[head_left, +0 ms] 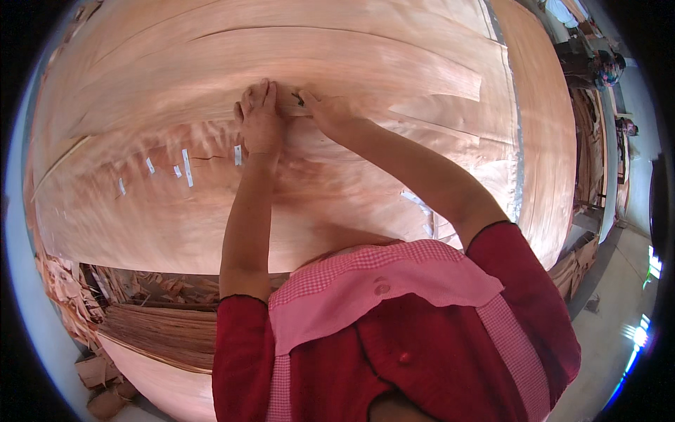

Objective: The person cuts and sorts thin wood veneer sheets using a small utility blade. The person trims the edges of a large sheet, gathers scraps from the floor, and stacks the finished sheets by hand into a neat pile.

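A broad sheet of reddish-tan wood veneer fills the view, with several short white tape strips on it. My left hand lies on a long veneer strip, fingers extended and pressing near its lower edge. Just to its right, my right hand grips a small dark tool at the same edge; its exact shape is too small to make out. More tape pieces lie on the lower right of the sheet, beside a split.
Stacked veneer sheets and torn scraps are below the work surface at lower left. At far right, another person stands near more veneer piles; a second person is farther along. Floor shows at right.
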`<control>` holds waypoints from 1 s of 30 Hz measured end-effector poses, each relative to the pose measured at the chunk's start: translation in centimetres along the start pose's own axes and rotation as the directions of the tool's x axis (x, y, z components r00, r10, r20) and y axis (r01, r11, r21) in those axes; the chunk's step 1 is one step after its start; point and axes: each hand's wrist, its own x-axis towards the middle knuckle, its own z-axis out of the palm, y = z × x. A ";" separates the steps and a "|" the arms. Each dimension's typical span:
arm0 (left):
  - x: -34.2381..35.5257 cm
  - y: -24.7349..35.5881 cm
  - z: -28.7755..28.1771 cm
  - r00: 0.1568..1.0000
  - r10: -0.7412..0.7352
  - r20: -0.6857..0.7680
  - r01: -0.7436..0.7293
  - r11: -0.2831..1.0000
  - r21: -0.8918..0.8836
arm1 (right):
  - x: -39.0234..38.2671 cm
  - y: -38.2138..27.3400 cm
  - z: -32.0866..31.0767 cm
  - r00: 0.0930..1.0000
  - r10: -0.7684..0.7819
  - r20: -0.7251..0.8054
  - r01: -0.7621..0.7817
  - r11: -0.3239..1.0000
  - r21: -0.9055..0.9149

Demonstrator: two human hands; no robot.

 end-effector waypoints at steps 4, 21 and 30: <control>0.7 2.9 0.6 0.979 -0.203 0.015 0.203 0.976 -0.082 | -1.0 2.4 -1.0 0.990 0.092 0.112 -0.129 0.904 0.407; 1.1 6.4 -0.5 0.942 -0.334 0.030 0.333 0.924 -0.188 | -3.1 19.9 -9.2 0.947 -0.316 0.056 0.316 0.949 0.013; 0.9 6.0 0.3 0.949 -0.309 -0.061 0.292 0.936 -0.196 | 7.4 3.4 -2.9 0.820 -0.488 0.299 0.566 0.769 -0.297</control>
